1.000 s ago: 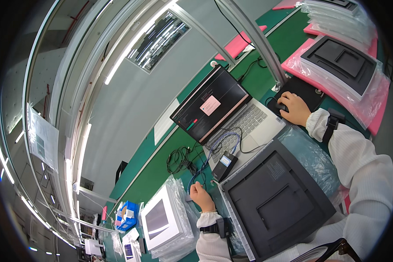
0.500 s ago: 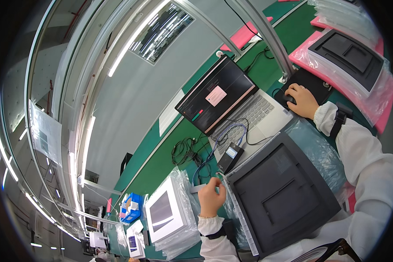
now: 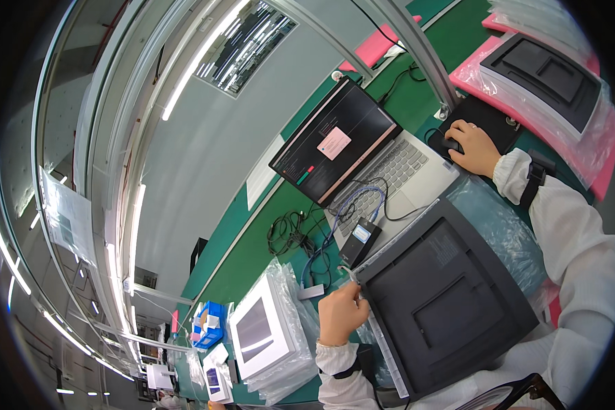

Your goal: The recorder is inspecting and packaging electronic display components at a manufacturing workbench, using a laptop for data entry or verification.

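Observation:
A dark grey panel device (image 3: 458, 301) with a moulded back leans near my lap, its light edge facing left. Beside that edge is my left hand (image 3: 342, 316), its fingers curled closed at the rim; whatever they pinch is hidden. A short light cable (image 3: 348, 273) meets the device's upper left corner just above this hand. My right hand (image 3: 475, 149) rests over a black mouse (image 3: 451, 145) on a dark mouse pad (image 3: 488, 119). An open laptop (image 3: 417, 195) stands ahead, its screen showing a pale dialog box. A small black box (image 3: 359, 243) with a blue cable lies against its keyboard side.
White-framed screen panels (image 3: 258, 335) in plastic wrap lie at left, near a blue bin (image 3: 208, 326). Tangled black cables (image 3: 287, 232) sit left of the laptop. At right, another panel (image 3: 543, 78) lies on pink foam (image 3: 605, 167). A metal post (image 3: 417, 55) rises behind the laptop.
My left hand has shifted right, to the device's edge, uncovering a small light-coloured piece by the cables. My right hand stays on the mouse. The view has shifted slightly.

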A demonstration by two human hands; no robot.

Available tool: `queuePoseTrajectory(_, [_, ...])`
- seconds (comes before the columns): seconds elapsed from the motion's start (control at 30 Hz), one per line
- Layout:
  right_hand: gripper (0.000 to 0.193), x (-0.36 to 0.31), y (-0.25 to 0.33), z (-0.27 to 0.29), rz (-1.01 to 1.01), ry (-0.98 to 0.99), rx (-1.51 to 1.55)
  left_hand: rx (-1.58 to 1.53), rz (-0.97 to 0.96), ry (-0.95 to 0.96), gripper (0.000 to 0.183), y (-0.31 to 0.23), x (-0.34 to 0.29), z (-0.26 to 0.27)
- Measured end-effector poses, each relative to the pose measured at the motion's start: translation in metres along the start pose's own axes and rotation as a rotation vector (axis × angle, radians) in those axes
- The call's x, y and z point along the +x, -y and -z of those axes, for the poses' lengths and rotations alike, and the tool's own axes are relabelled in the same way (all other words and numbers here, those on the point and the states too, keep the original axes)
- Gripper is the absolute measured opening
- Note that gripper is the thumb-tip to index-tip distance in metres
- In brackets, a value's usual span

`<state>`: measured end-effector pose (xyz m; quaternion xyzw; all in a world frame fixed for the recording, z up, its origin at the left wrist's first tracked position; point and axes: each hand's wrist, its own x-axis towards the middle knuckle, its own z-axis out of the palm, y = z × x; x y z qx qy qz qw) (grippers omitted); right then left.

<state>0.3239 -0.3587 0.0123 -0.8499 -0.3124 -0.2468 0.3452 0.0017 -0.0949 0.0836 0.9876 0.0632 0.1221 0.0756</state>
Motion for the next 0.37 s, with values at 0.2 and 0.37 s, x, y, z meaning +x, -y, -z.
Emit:
queuePoseTrajectory(0.2, [0.029, 0.0, 0.002, -0.001, -0.005, 0.016, -0.023, 0.083, 0.004, 0.022, 0.009, -0.009, -0.001, 0.004])
queuePoseTrajectory(0.37, [0.033, 0.0, 0.005, 0.008, 0.054, -0.051, -0.078, 0.091, 0.014, 0.041, 0.008, -0.009, -0.004, 0.003])
